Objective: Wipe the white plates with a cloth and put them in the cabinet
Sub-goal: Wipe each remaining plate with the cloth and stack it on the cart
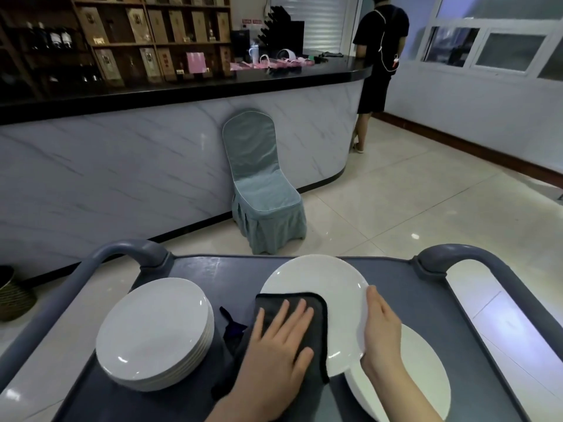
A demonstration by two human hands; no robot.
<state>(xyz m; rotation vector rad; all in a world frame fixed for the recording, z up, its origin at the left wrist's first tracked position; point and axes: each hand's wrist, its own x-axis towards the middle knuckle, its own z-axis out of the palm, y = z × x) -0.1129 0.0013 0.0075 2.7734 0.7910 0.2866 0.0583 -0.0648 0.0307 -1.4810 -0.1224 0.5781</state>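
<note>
A white plate (320,278) sits over the middle of a grey cart (228,269), and both hands are on it. The left hand (280,345) lies flat, fingers straight and slightly spread, pressing a dark cloth (320,324) onto the plate's near left part. The cloth covers that side of the plate and hangs off its near edge. The right hand (380,327) grips the plate's right rim, with the thumb along the upper face and the fingers hidden behind.

Just right of the plate and nearer the camera lies a second plate (426,370), partly covered by the plate's near edge and the right wrist. To the plate's left, apart from it, stands a stack (152,327) of white plates on the cart.

Beyond the plate, on the tiled floor, a covered chair (262,184) stands against a marble-fronted bar (122,166). Far beyond the plate to the right, a person (377,56) in dark clothes stands at the bar's end.
</note>
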